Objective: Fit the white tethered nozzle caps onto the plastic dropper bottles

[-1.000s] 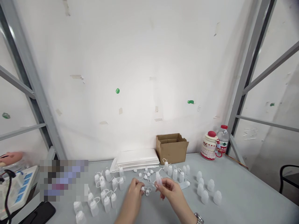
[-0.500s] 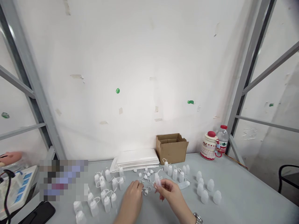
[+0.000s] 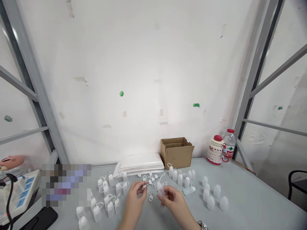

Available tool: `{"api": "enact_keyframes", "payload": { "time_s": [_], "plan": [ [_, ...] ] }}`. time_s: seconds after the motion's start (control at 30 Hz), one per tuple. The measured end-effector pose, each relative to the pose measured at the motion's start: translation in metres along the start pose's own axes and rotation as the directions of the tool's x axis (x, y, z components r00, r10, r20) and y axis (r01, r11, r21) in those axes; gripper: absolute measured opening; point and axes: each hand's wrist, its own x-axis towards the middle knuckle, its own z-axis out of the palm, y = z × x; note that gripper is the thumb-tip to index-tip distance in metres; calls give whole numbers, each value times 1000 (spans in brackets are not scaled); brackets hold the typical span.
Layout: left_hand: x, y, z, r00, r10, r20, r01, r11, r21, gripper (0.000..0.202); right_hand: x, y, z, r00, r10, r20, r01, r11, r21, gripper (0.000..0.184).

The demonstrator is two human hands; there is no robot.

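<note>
My right hand [image 3: 171,196] is closed round a small translucent squeeze bottle [image 3: 160,188], which it holds upright, slightly tilted, above the table. To its left, the thumb and fingers of my left hand [image 3: 136,195] pinch a small white cap [image 3: 144,186], partly hidden by the fingertips. Between the hands a white cap with a strap loop [image 3: 150,198] lies on the table. Beyond them sits a small cluster of loose white caps [image 3: 151,180].
Several capped bottles [image 3: 110,209] stand at left, others [image 3: 180,180] at right, with one bottle [image 3: 189,190] on its side. Bottles without caps [image 3: 210,203] stand farther right. Behind are white sheets [image 3: 141,162], a cardboard box [image 3: 177,156] and a jar [image 3: 214,152]. A phone [image 3: 40,220] lies front left.
My left hand has lifted from the table, its fingertips now pinching a cap. My right hand still holds the bottle, shifted slightly down and left.
</note>
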Motion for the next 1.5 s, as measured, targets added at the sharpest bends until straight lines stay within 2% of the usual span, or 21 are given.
{"api": "enact_keyframes", "payload": {
  "time_s": [0.13,0.23,0.33,0.43,0.57,0.73,0.87,1.1,1.23,1.5],
  "plan": [
    [3,0,1,984,-175,30,177,962,-206,40,-5,2,3,997,-67,-36,59,979,-195,13],
    [2,5,0,933,-345,100,358,864,-355,49,-7,4,4,997,-68,-36,55,958,-282,12],
    [-1,10,-3,873,-459,163,476,731,-489,32,-6,5,5,998,-46,-48,28,949,-315,10],
    [-4,15,-5,827,-517,219,536,609,-585,10,-5,3,5,998,-30,-46,14,949,-316,7],
    [-8,20,-3,799,-528,289,572,518,-635,9,-9,-2,7,1000,-11,11,14,949,-315,11],
    [-12,18,4,825,-460,328,543,487,-684,14,-15,-4,12,995,-18,96,51,937,-345,14],
    [-13,18,6,834,-419,358,539,484,-689,17,-15,-1,13,995,-25,93,59,923,-381,14],
    [-14,22,8,846,-403,348,529,558,-640,35,-13,1,13,997,-35,70,61,910,-411,12],
    [-15,21,9,829,-418,371,559,599,-574,39,-13,4,12,996,-62,64,83,904,-419,12],
    [-14,23,5,826,-413,384,563,627,-538,35,-16,8,10,980,-187,72,194,798,-571,13]
  ]
}}
